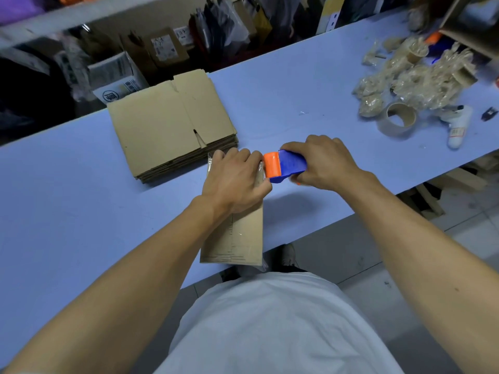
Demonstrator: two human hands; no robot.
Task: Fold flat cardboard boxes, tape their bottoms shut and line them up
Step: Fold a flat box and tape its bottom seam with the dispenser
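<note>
Two hands work at the near edge of the table (81, 184). The left hand (235, 179) lies palm down on the top of a box (237, 238), fingers curled over its far edge and thumb hooked on its right edge, pressing clear tape against the cardboard. The right hand (324, 163) grips a blue dispenser (289, 164) with fingers wrapped round its body; the orange roller (272, 164) at its left end touches the left hand's knuckles at the box's far right corner. The box stands on the table, its near end overhanging the table's edge, with a tape strip running along its length. Just beyond the left hand, to the far left, lies a stack (172, 122) of flat cardboard boxes. Far right on the table sit a tape roll (398, 118), a heap of crumpled tape (413, 74) and a white tool (457, 125). Beyond the table, cartons and bags fill a shelf.
</note>
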